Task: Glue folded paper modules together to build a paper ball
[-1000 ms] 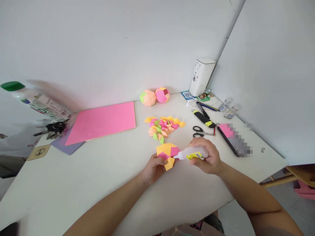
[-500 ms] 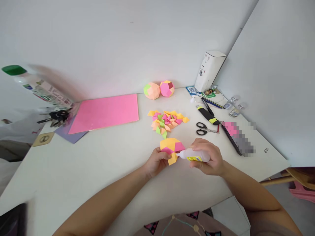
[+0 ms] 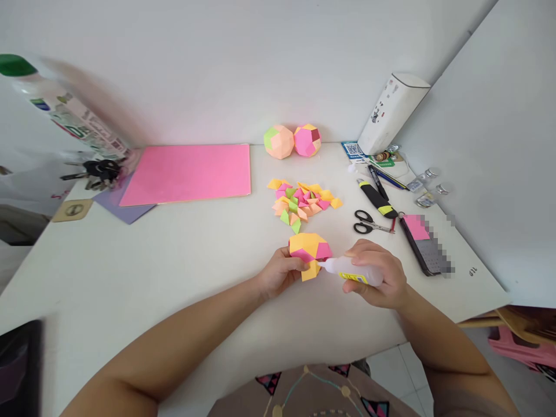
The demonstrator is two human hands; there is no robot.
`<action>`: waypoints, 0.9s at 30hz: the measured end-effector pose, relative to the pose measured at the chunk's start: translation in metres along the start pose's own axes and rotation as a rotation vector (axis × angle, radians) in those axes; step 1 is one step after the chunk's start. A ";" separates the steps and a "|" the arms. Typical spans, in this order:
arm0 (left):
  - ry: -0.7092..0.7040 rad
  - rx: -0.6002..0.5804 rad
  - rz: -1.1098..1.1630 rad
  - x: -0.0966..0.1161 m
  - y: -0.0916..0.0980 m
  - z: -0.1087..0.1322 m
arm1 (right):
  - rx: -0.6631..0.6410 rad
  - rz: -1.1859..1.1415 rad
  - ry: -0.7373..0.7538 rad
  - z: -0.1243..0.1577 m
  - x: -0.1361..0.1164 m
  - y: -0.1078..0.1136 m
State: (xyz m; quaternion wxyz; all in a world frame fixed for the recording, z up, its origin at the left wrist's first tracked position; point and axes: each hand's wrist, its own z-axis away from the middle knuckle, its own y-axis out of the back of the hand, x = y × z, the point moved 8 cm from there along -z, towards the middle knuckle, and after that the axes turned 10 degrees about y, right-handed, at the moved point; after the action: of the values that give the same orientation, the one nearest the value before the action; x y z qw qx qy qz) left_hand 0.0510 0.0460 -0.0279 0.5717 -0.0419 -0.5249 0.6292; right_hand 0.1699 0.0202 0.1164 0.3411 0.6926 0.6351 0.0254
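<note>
My left hand (image 3: 282,273) is closed on a partly built folded-paper ball (image 3: 309,244) of yellow-orange and pink faces, its thumb pressing the near side. A yellow-orange flap juts out toward me from the ball. In my right hand (image 3: 382,275) lies a soft white glue bottle (image 3: 357,272) with a yellow label, tilted on its side. Its narrow nozzle points left and meets the ball at the flap, or nearly so. Beyond my hands lies a pile of small folded paper pieces (image 3: 304,200) in orange, pink, green and peach.
Two finished paper balls (image 3: 279,142) stand against the wall. Pink paper sheets (image 3: 191,174) lie at left, near keys (image 3: 102,169) and a green-capped bottle (image 3: 78,113). To the right are scissors (image 3: 369,223), a utility knife (image 3: 376,198), a phone-like object (image 3: 419,243) and small glass jars (image 3: 430,196).
The camera view has shifted, so the desk items sit a little higher in the picture. Both hands keep their hold, with the glue nozzle still at the paper flap.
</note>
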 end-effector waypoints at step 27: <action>0.003 -0.071 0.009 0.003 -0.008 0.002 | 0.004 -0.133 -0.126 0.003 0.011 -0.001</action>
State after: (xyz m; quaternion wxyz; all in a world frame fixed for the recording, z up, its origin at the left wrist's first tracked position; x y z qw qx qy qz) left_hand 0.0536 0.0456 -0.0195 0.5677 -0.0656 -0.5458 0.6129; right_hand 0.1723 0.0289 0.1095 0.3799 0.6496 0.6571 -0.0424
